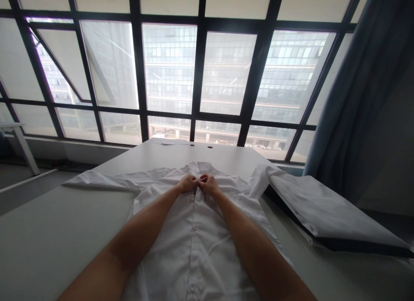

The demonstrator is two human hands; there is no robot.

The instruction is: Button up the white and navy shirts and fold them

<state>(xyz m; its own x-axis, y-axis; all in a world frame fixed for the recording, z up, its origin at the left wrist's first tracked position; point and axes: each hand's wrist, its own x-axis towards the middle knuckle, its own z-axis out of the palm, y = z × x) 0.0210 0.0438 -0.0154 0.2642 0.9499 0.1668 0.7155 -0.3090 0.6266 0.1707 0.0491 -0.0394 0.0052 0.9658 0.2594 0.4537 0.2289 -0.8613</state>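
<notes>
A white button-up shirt (171, 232) lies face up on a white table (77, 223), its collar toward the window and its left-hand sleeve stretched out flat. Just below the collar, my left hand (188, 183) pinches the front placket. Right beside it, my right hand (208, 184) pinches the same strip of fabric, the fingertips of both hands meeting. Whatever button lies between them is hidden by the fingers. Further down the placket, several buttons show in a line, passed through the cloth.
A folded pile of white and dark cloth (330, 206) rests at the table's right, touching the other sleeve. White paper (170, 142) lies at the far edge near two dark round holes. Beyond stand a black-framed window (199, 68) and a blue-grey curtain (352, 89).
</notes>
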